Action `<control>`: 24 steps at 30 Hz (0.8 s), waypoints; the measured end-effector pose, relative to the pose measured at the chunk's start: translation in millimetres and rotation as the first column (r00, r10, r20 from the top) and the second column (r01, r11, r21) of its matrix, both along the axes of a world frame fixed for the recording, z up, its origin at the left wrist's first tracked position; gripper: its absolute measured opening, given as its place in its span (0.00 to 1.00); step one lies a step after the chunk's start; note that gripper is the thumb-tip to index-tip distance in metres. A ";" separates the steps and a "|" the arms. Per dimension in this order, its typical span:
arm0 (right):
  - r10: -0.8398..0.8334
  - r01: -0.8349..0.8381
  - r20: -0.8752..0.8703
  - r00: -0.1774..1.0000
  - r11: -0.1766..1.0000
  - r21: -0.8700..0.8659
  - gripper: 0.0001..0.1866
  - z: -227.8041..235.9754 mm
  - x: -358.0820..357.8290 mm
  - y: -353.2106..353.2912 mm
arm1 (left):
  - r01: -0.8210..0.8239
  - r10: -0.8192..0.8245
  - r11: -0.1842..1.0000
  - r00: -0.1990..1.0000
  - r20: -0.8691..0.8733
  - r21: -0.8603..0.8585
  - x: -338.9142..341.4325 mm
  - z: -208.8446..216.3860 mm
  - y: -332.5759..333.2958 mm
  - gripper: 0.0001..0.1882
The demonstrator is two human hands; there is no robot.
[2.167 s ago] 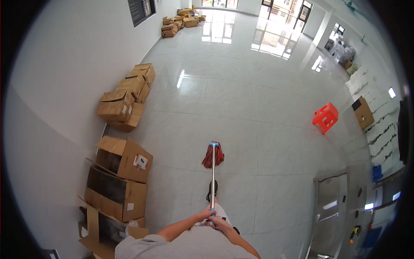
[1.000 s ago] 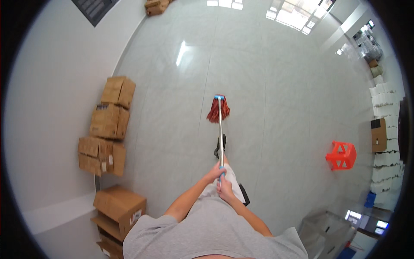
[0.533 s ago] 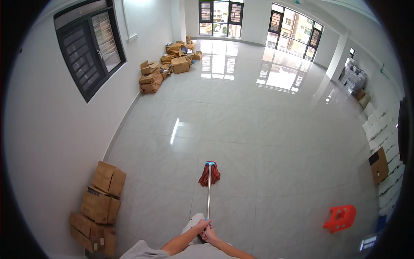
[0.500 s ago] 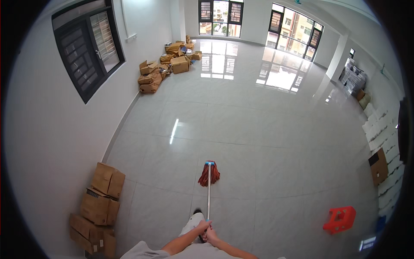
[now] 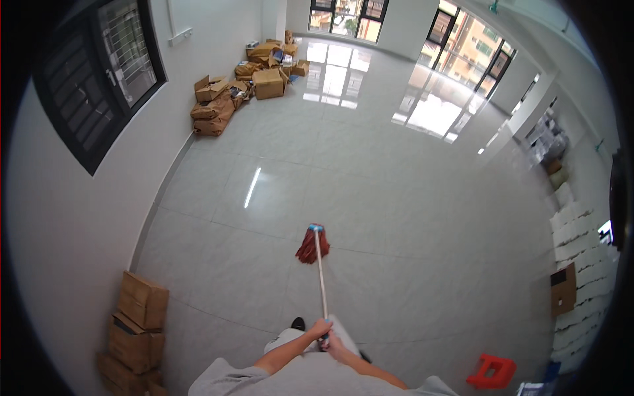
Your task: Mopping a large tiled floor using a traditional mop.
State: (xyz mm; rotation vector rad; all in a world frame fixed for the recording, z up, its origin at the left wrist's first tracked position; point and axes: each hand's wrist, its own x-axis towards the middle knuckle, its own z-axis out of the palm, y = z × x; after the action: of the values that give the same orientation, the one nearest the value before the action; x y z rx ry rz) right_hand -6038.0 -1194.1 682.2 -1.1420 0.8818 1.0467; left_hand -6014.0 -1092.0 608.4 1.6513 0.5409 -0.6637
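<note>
Mop: red head flat on the tiled floor, mid-room, a little farther ahead of me than half a second ago. Left hand and right hand both clenched on handle top; stroke advancing.

Bright daylight from windows, floor glare, fisheye-bent edges

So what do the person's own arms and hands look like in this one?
Both forearms are bare, with no gloves, watch or rings that I can make out on the left hand or right hand. Short grey sleeves end above the elbows. Finer detail is too small to tell.
</note>
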 end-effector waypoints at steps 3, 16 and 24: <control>0.042 -0.044 0.021 0.999 0.988 0.145 0.24 14.2 102.0 24.5 | 0.070 -0.090 0.993 0.971 0.224 0.097 91.0 -4.5 28.9 0.23; -0.041 0.116 -0.232 0.972 0.941 0.319 0.33 55.7 599.9 169.6 | 0.048 -0.048 0.999 0.999 -0.008 0.016 591.3 58.8 186.0 0.24; 0.004 0.106 -0.254 0.967 0.901 0.420 0.32 46.7 861.3 236.5 | 0.222 -0.215 0.969 0.974 -0.077 0.106 853.9 59.6 265.8 0.26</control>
State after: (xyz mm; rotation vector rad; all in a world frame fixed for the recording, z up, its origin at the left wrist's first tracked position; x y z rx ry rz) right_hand -5176.6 -957.6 728.9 -0.6192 0.8148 1.2840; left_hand -5160.1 -826.2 668.0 1.8184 0.4533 -0.8646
